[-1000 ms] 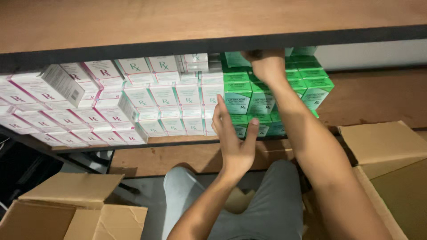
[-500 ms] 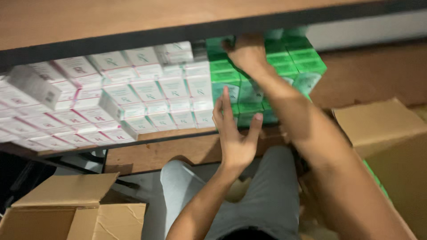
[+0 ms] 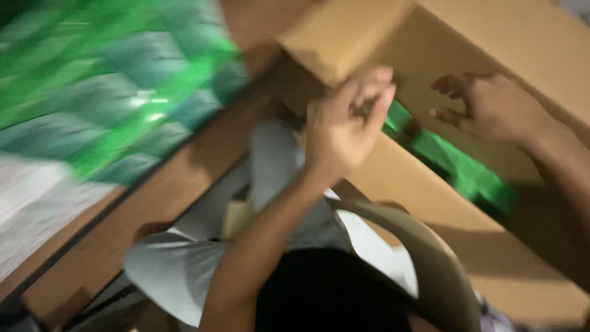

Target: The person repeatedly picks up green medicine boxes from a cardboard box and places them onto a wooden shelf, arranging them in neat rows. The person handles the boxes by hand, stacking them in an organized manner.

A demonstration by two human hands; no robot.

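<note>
Frame heavily blurred. Left hand (image 3: 344, 126) loosely curled, empty, at the cardboard box (image 3: 430, 67) flap edge. Right hand (image 3: 485, 107) at 3 o'clock of it, fingers spread inside box, holding nothing. Green cartons (image 3: 458, 166) lie in box, 5 o'clock of left hand.

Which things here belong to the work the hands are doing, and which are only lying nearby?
In the work:
- left hand, at the box's edge
- right hand, open inside the box
- open cardboard box
- green packs inside the box

Nearby only:
- blurred green packs on the shelf
- wooden shelf board
- chair back
</note>
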